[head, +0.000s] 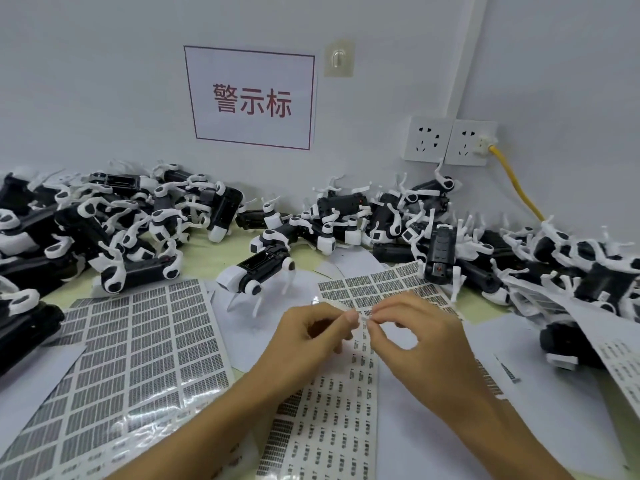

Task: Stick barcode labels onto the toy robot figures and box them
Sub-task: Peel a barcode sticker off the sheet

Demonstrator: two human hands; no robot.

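Both hands' fingers [353, 317] pinch something too small to identify.

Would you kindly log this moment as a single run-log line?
stage: peeling label | left hand + right hand: pinching label sheet edge | standing toy robot: untouched | box: unseen

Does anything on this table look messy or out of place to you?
Mostly the toy robot figures: they lie heaped and tangled along the wall, legs pointing every way, while just one stands upright. Label sheets overlap loosely at different angles. Nothing looks spilled or broken.
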